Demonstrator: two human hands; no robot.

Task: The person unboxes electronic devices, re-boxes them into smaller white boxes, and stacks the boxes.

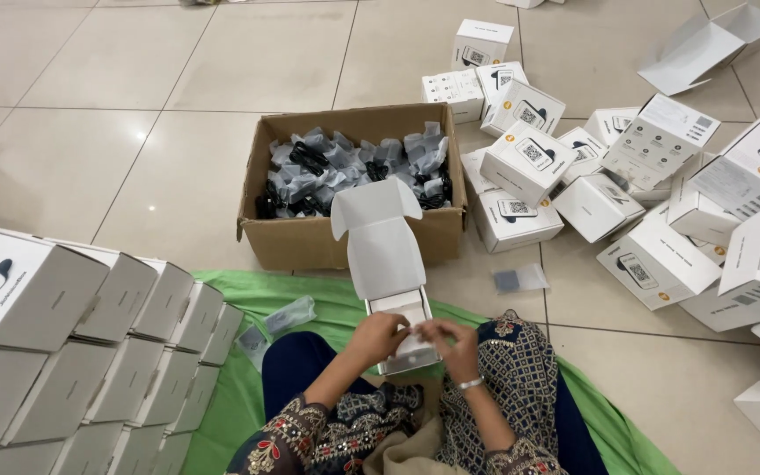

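We sit on a green cloth (248, 308) spread over the tiled floor (178, 167), and between our knees stands a small white box (398, 310), its hinged lid (378, 233) flung open and leaning away from us. Both hands meet over the near end of this box: our left hand (378, 336) and our right hand (452, 345), fingertips together, pinch a small white piece at the box mouth; what the piece is we cannot tell. Each grip is closed on that piece, with the box itself just under the knuckles. Directly beyond the open lid sits a brown cardboard carton (310, 239), filled with black items in clear wrappers (354, 167). To our left rises a neat stack of closed white boxes (72, 343). To our right, more white boxes (653, 189) lie scattered loosely across the tiles, some tipped on their sides. A small clear pouch (519, 279) lies on the floor beside the carton, another (288, 315) on the cloth near our left knee.
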